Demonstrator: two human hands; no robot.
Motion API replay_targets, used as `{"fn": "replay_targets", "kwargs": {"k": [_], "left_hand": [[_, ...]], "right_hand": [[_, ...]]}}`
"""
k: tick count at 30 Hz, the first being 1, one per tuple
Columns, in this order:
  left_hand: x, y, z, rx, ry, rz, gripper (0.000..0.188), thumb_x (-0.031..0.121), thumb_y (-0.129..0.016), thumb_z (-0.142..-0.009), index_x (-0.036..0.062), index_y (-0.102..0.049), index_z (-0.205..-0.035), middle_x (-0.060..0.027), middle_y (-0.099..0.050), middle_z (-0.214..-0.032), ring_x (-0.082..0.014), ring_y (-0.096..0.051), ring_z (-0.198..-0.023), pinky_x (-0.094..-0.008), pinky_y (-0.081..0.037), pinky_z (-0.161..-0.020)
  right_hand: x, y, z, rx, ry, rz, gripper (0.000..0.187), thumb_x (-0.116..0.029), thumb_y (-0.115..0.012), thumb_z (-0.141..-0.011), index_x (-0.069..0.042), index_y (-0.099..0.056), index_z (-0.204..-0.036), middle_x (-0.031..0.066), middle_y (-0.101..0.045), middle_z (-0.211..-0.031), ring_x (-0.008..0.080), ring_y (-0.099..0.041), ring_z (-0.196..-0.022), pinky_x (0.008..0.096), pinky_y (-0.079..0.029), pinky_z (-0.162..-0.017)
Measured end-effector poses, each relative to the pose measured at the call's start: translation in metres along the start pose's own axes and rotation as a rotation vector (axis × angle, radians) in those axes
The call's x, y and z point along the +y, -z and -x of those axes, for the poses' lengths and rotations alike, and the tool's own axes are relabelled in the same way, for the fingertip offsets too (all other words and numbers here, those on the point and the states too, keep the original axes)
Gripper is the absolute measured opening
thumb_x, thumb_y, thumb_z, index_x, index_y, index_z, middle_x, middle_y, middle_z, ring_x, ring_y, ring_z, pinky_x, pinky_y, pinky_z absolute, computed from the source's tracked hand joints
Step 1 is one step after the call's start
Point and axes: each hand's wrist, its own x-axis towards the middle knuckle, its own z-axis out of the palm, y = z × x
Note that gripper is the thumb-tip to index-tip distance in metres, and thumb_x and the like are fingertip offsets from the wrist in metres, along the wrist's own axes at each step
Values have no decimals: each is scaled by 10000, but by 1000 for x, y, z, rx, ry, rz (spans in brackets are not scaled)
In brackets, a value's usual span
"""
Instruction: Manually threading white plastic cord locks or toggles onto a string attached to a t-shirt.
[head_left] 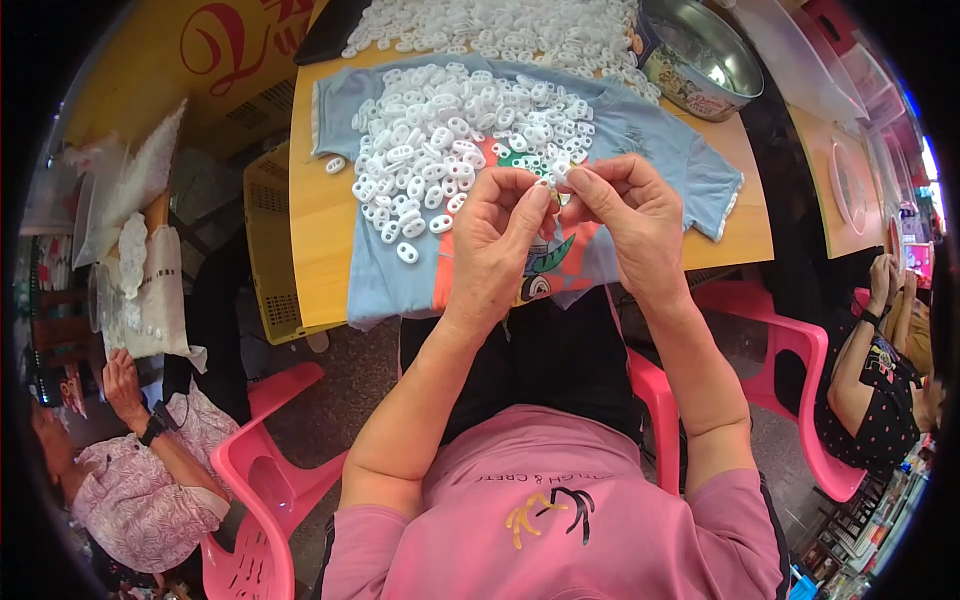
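Observation:
Both hands meet above a blue-grey T-shirt [650, 110] spread on the table, fingertips nearly touching. Thumb and forefinger of my right hand [645, 230] pinch a small white plastic piece [562, 172]. My left hand [490, 245] is closed in a pinch right beside it; what lies between its fingertips is too small to make out. Just beyond the hands spreads a heap of white oval two-hole plastic pieces [425, 140], covering part of the shirt's orange and green print. One loose piece [407, 252] lies near the left hand.
A larger heap of white pieces [500, 25] covers the table's far side, beside a round metal tin [700, 65]. A yellow crate [270, 240] stands left of the wooden table [315, 270]. Pink chairs [270, 480] and other people sit on both sides.

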Motion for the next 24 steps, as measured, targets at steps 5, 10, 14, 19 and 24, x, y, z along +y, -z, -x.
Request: {"fn": "replay_targets", "kwargs": {"k": [5,10,14,19,24], "left_hand": [[1,0,0,15,6,21,111,94,-596,-960,15,-540,-1016,-37,-613,-886,-73,-555,-744,-216,-469,-676],[-2,0,-1,29,10,4,122,104,-592,-963,22,-540,-1038,-65,-632,-869,-101,-574,-742,-231,-476,-686],[-2,0,-1,43,3,-1,125,100,-601,-958,20,-545,-1036,-67,-638,-872,-102,-579,-738,-231,-481,-682],[0,0,-1,45,25,32,125,99,-610,-954,19,-551,-1030,-71,-642,-869,-109,-583,-734,-236,-483,-677],[-2,3,-2,50,44,111,125,107,-620,-952,10,-550,-987,-66,-649,-850,-84,-575,-708,-219,-484,-646]], "right_hand": [[-3,-10,3,58,102,89,186,-38,-667,-902,40,-622,-1065,95,-683,-902,112,-655,-735,236,-541,-640],[2,-8,3,30,198,186,228,-37,-663,-905,31,-625,-1119,76,-683,-919,100,-653,-757,206,-525,-626],[2,-11,3,40,186,245,215,-34,-657,-909,25,-629,-1113,62,-683,-923,93,-655,-766,188,-517,-635],[9,-9,3,33,211,297,191,-28,-655,-910,18,-636,-1094,52,-683,-924,80,-648,-770,189,-513,-638],[15,-13,1,19,287,272,178,-4,-654,-904,21,-644,-1080,46,-663,-932,68,-624,-777,191,-501,-669]]}}
